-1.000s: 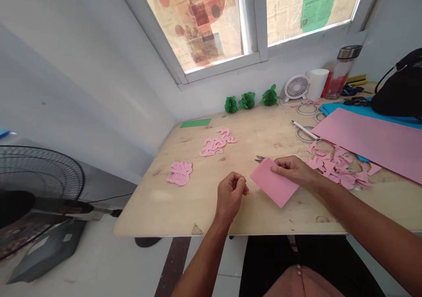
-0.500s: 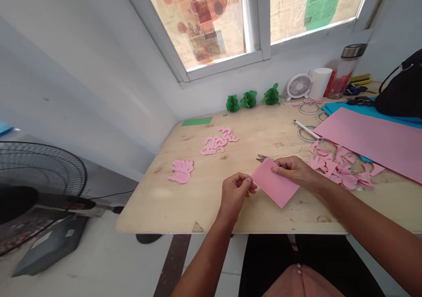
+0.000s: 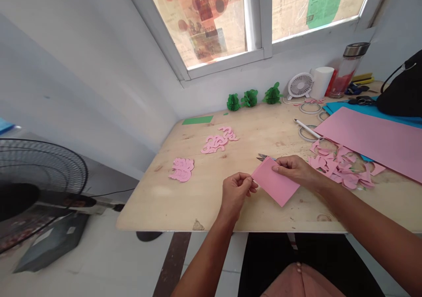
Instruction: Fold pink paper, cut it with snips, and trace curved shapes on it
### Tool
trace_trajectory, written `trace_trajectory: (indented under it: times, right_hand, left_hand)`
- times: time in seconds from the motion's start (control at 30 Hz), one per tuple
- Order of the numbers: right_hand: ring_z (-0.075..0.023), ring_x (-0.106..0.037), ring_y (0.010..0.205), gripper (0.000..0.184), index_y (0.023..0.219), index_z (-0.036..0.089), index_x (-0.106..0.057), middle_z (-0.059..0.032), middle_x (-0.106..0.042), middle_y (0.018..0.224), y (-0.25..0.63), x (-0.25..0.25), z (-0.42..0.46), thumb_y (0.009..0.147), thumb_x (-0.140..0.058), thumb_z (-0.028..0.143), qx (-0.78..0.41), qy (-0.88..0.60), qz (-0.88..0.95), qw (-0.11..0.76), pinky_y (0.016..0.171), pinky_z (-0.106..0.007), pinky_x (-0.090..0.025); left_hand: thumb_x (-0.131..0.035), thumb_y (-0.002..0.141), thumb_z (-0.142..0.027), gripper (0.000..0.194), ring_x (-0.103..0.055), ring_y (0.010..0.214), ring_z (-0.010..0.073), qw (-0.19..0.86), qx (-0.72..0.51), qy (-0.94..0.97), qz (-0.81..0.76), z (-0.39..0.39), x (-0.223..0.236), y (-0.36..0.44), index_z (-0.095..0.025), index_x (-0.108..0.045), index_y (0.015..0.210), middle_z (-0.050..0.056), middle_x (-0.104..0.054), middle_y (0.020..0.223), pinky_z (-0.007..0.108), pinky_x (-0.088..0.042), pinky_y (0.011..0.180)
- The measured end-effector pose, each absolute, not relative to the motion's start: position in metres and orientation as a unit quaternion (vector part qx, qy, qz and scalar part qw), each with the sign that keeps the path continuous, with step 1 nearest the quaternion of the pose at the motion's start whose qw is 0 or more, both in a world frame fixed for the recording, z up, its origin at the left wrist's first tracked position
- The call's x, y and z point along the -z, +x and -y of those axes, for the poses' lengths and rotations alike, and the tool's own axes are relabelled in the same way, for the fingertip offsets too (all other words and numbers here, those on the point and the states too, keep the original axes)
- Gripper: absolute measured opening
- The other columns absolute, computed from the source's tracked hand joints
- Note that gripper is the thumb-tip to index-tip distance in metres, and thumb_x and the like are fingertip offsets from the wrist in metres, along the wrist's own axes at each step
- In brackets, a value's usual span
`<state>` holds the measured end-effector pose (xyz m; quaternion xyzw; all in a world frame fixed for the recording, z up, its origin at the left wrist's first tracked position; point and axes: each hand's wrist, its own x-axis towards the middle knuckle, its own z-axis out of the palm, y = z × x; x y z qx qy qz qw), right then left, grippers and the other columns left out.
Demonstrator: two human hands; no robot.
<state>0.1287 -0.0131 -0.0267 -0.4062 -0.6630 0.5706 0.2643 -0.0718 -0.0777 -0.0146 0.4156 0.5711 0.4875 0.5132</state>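
Observation:
A folded pink paper piece (image 3: 275,184) lies near the front of the wooden table (image 3: 204,200). My right hand (image 3: 293,170) rests on its upper right part, fingers closed on its edge. My left hand (image 3: 235,192) pinches the paper's left corner with curled fingers. Behind the paper, the metal tips of scissors (image 3: 263,157) poke out. Two heaps of pink cut-out shapes lie to the left, one (image 3: 181,169) near the table's left side and one (image 3: 218,140) further back.
Pink scraps (image 3: 343,167) pile up to the right, beside a large pink sheet (image 3: 372,139) over blue sheets. At the back stand three green paper ornaments (image 3: 250,98), a small white fan (image 3: 300,85), a cup, a bottle and a black bag. A floor fan (image 3: 36,178) stands left.
My left hand has moved right from the bare table and taken hold of the pink paper's left corner. My right hand has stayed on the paper.

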Motion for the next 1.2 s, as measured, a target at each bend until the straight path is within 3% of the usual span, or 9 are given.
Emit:
trace_trajectory:
  times: [0.77, 0.87, 1.0, 1.1, 1.2]
  right_hand:
    - [-0.0082, -0.038, 0.048, 0.047, 0.062, 0.019, -0.045, 0.0037, -0.043, 0.056, 0.126, 0.021, 0.018, 0.077, -0.057, 0.061, -0.566, -0.41, 0.667, 0.258, 0.045, -0.024, -0.022]
    - [-0.0084, -0.039, 0.048, 0.047, 0.062, 0.019, -0.045, 0.0036, -0.044, 0.056, 0.125, 0.021, 0.018, 0.076, -0.057, 0.062, -0.575, -0.408, 0.66, 0.258, 0.045, -0.024, -0.023]
    - [-0.0082, -0.039, 0.047, 0.047, 0.062, 0.019, -0.043, 0.0033, -0.044, 0.056, 0.124, 0.023, 0.017, 0.076, -0.058, 0.061, -0.584, -0.405, 0.654, 0.259, 0.045, -0.024, -0.022]
    - [-0.0082, -0.04, 0.048, 0.046, 0.063, 0.019, -0.045, 0.003, -0.045, 0.057, 0.125, 0.025, 0.015, 0.077, -0.058, 0.06, -0.59, -0.403, 0.651, 0.257, 0.045, -0.023, -0.023]
    - [-0.0082, -0.04, 0.048, 0.045, 0.064, 0.019, -0.045, 0.0033, -0.045, 0.057, 0.125, 0.027, 0.015, 0.077, -0.059, 0.06, -0.596, -0.398, 0.649, 0.255, 0.045, -0.023, -0.024]
  left_hand:
    - [-0.062, 0.066, -0.028, 0.012, -0.054, 0.048, 0.0106, 0.448, -0.486, 0.419, -0.622, 0.094, 0.01, -0.093, -0.016, -0.062, 0.065, 0.002, -0.064, 0.056, 0.02, -0.04, 0.046]
    - [-0.065, 0.065, -0.027, 0.012, -0.053, 0.047, 0.0116, 0.462, -0.444, 0.441, -0.628, 0.118, -0.002, -0.112, -0.017, -0.062, 0.061, 0.002, -0.064, 0.054, 0.022, -0.039, 0.046]
    - [-0.062, 0.073, -0.037, 0.023, -0.054, 0.053, 0.0136, 0.492, -0.263, 0.511, -0.653, 0.164, -0.006, -0.148, -0.019, -0.063, 0.06, 0.002, -0.064, 0.057, 0.023, -0.038, 0.051]
    - [-0.061, 0.074, -0.046, 0.037, -0.043, 0.048, 0.0119, 0.445, -0.239, 0.496, -0.707, 0.195, 0.005, -0.173, -0.02, -0.056, 0.049, -0.001, -0.052, 0.046, 0.023, -0.033, 0.051]
    - [-0.066, 0.068, -0.048, 0.027, -0.043, 0.052, 0.0124, 0.401, -0.273, 0.465, -0.74, 0.212, 0.013, -0.183, -0.021, -0.065, 0.066, -0.004, -0.05, 0.051, 0.024, -0.035, 0.053]
